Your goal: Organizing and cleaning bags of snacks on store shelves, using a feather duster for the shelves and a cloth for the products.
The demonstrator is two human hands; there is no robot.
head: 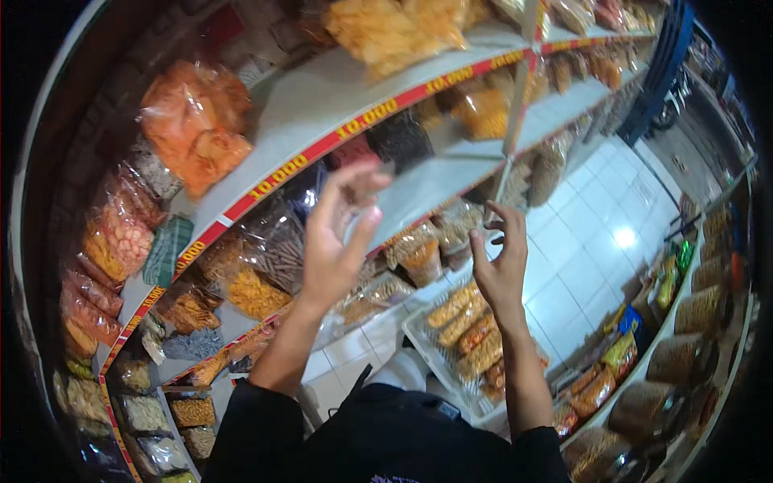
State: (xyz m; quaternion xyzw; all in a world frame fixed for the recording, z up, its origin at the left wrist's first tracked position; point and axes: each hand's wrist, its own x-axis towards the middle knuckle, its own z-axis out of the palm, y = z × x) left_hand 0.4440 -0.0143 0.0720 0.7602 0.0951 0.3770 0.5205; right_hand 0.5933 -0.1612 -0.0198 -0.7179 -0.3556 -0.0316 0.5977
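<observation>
Both my hands are raised in front of a shelving rack of bagged snacks. My left hand (341, 241) is held before the red price strip (320, 148) of a white shelf (314, 90), fingers curled but apart, with nothing in it. To its right, my right hand (502, 259) has thumb and fingers spread, also without anything between them. Below it stands a white plastic basket (416, 332) of long snack packs (456, 305). A large clear bag of orange crackers (196, 121) rests on the shelf, left of my left hand. A green checked cloth (169, 247) hangs over the shelf edge.
More yellow crackers (398, 30) lie at the top. Bags of yellow snacks (256, 290) and dark sticks (281, 256) fill the lower tier. Clear jars (652, 365) line a shelf on the right, above colourful packets (622, 350). White floor tiles (580, 253) lead to a doorway.
</observation>
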